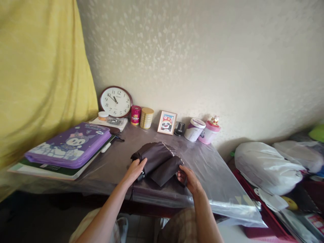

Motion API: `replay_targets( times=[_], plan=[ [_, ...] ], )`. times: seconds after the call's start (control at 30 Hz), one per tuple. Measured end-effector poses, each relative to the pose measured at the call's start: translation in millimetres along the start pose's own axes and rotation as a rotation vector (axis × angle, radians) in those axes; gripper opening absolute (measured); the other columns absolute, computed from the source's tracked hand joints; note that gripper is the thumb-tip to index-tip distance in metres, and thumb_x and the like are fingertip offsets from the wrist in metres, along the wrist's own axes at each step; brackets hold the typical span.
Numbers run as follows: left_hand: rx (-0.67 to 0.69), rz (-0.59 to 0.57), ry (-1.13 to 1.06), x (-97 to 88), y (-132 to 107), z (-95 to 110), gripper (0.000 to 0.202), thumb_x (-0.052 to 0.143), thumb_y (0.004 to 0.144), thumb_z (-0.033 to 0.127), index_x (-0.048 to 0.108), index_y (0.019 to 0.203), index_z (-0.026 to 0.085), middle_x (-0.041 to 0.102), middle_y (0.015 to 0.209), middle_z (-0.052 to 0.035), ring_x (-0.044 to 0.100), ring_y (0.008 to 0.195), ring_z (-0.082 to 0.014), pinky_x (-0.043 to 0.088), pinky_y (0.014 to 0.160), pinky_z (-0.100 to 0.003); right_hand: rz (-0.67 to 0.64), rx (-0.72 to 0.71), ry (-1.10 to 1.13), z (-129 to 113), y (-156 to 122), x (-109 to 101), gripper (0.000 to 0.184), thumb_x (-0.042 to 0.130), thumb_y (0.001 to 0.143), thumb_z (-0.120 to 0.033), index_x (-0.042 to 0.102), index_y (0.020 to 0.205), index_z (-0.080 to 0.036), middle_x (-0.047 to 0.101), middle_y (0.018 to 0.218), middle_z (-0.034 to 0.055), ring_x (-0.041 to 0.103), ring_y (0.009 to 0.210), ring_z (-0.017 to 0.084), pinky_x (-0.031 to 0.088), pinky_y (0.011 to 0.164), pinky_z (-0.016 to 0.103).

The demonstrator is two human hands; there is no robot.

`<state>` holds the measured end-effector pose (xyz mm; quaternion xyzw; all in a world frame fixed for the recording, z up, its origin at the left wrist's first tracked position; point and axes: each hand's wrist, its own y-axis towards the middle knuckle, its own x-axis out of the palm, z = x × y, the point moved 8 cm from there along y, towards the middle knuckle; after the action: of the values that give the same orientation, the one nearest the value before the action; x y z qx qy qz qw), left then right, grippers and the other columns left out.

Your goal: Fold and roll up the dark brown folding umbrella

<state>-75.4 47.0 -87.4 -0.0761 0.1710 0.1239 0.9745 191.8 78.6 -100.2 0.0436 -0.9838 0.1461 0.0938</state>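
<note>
A black folding umbrella (157, 158), collapsed with its cloth loose, lies on the plastic-covered table (118, 162) in front of me. My left hand (138, 168) is closed round its left end, near the handle, and a thin cord hangs below. On the right, my right hand (188, 177) pinches the edge of a cloth panel, thumb on top and fingers curled beneath. A light patterned trim runs along part of the cloth. The umbrella's shaft is hidden under the folds.
At left, a purple binder bag (71, 143) rests on a dark green folder (83, 170). Along the wall stand a clock (116, 101), a red can (136, 115), a yellow can (146, 118), a panda picture frame (167, 122) and a white-purple tub (194, 129). White plastic bags (265, 165) sit right.
</note>
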Motion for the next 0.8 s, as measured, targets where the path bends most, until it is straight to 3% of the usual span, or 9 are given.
replay_targets(
  times=[0.23, 0.47, 0.6, 0.8],
  plan=[
    [0.134, -0.150, 0.157, 7.2, -11, 3, 0.048, 0.054, 0.067, 0.053, 0.062, 0.096, 0.016, 0.066, 0.097, -0.0111, 0.059, 0.095, -0.0265, 0.041, 0.076, -0.028, 0.030, -0.017, 0.139, -2, 2, 1, 0.015, 0.068, 0.063, -0.025, 0.062, 0.075, -0.019, 0.067, 0.076, -0.0001, 0.062, 0.063, 0.013, 0.054, 0.059, 0.026],
    [0.217, -0.225, 0.325, 10.1, -21, 9, 0.050, 0.065, 0.056, 0.029, 0.058, 0.105, 0.019, 0.062, 0.111, -0.0102, 0.056, 0.102, -0.0263, 0.040, 0.080, -0.026, 0.011, 0.046, 0.183, 6, 4, -1, 0.015, 0.068, 0.064, -0.025, 0.061, 0.076, -0.019, 0.066, 0.073, -0.0008, 0.061, 0.060, 0.013, 0.054, 0.056, 0.027],
    [0.196, -0.254, 0.358, 11.9, -24, 13, 0.039, 0.060, 0.056, 0.018, 0.060, 0.095, 0.020, 0.064, 0.105, -0.0097, 0.057, 0.100, -0.0257, 0.040, 0.078, -0.026, -0.010, 0.051, 0.192, 8, 5, 1, 0.016, 0.068, 0.065, -0.027, 0.061, 0.077, -0.018, 0.066, 0.074, -0.0002, 0.062, 0.064, 0.014, 0.054, 0.063, 0.031],
    [0.169, -0.289, 0.281, 17.5, -24, 6, 0.021, 0.050, 0.061, 0.018, 0.054, 0.082, 0.019, 0.064, 0.080, -0.0051, 0.061, 0.075, -0.0189, 0.042, 0.065, -0.025, -0.078, 0.101, 0.268, 10, 1, 13, 0.017, 0.065, 0.066, -0.027, 0.060, 0.080, -0.019, 0.067, 0.078, 0.0011, 0.062, 0.071, 0.017, 0.052, 0.072, 0.038]
  ],
)
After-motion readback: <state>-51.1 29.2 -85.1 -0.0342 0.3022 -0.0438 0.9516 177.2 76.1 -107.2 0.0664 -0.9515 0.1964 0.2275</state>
